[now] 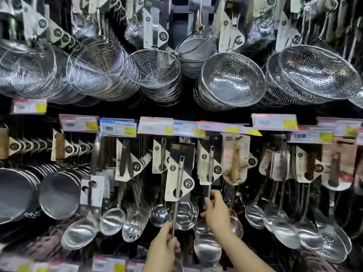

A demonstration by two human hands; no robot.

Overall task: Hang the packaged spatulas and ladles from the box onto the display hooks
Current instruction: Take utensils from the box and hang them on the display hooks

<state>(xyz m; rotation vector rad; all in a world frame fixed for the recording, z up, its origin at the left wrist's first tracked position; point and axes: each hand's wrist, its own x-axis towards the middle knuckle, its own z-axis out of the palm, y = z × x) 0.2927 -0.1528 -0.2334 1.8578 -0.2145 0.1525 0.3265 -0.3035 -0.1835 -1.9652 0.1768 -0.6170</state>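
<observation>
Left hand (166,239) raised from below, fingers curled round a thin handle, right hand (216,211) higher and just beside it, fingers pinching another, both forearms angled upward

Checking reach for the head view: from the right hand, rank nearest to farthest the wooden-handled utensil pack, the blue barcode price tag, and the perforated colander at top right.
1. Wooden-handled utensil pack, just above and right of the right hand.
2. Blue barcode price tag, upper left.
3. Perforated colander, far upper right.
</observation>
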